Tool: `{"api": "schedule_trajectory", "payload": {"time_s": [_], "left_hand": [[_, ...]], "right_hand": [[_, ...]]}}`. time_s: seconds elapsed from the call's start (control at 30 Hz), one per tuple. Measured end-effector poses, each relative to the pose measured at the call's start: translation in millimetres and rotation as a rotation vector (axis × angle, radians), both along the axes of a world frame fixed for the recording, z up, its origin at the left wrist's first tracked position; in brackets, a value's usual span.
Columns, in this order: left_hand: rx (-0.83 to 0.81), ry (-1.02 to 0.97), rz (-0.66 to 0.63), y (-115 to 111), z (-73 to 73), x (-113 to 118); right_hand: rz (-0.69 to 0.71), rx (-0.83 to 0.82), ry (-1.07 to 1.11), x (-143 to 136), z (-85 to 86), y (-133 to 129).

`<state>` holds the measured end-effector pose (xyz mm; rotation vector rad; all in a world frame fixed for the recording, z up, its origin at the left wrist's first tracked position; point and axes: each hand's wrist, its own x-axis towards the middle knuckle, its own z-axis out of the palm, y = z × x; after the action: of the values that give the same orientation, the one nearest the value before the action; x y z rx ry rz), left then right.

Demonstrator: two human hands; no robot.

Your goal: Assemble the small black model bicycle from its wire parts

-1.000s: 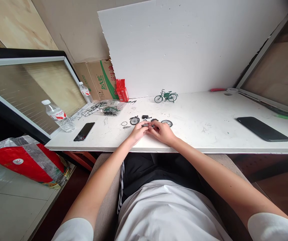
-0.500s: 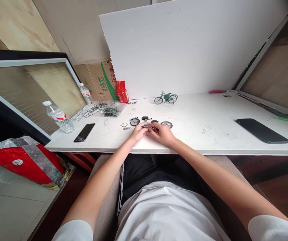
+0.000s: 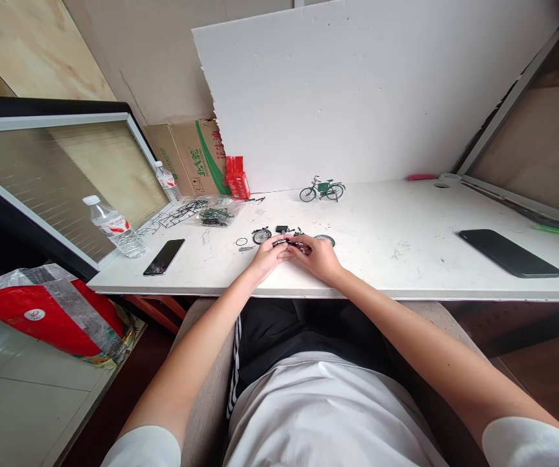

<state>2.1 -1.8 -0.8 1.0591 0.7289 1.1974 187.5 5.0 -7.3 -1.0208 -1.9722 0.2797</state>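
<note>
Close together at the table's front, my left hand (image 3: 266,259) and my right hand (image 3: 321,258) both grip a small dark model bicycle part (image 3: 293,243) between their fingers. Much of that part is hidden by the fingers, so its exact shape is unclear. Just left of my hands lies a black toy wheel (image 3: 261,235) with a bracket on it. Another toy wheel (image 3: 326,240) is partly covered by my right hand. Beyond the fingers sits a small black block (image 3: 282,229). A thin black ring (image 3: 241,242) and a tiny chain-like piece (image 3: 246,249) lie farther left.
A finished green model bicycle (image 3: 323,189) stands at the back of the white table (image 3: 381,227). To the left are a phone (image 3: 163,257), a water bottle (image 3: 117,227), a plastic bag of parts (image 3: 216,213) and a red box (image 3: 237,177). A dark phone-like slab (image 3: 510,253) lies right.
My fingers have shifted and more of the dark part shows between them. My right hand has moved slightly, covering more of the right wheel. The other things stay put.
</note>
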Motion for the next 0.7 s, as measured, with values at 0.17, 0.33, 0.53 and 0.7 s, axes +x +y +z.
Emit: {"api": "schedule_trajectory", "payload": {"time_s": [0.17,0.33,0.53,0.7], "left_hand": [[0.004,-0.026,-0.034,1.8,-2.2,-0.2],[-0.01,-0.031,-0.042,0.7,-0.3,-0.9],[-0.025,-0.055,-0.037,3.2,-2.0,-2.4],[-0.013,-0.048,-0.048,3.9,-4.2,-3.1]], "right_hand": [[0.009,-0.01,0.01,1.5,-1.0,1.8],[0.019,-0.017,0.004,2.4,-0.1,2.1],[0.024,-0.012,-0.013,2.3,1.6,0.5],[-0.002,-0.011,-0.026,2.0,1.8,0.4]]}}
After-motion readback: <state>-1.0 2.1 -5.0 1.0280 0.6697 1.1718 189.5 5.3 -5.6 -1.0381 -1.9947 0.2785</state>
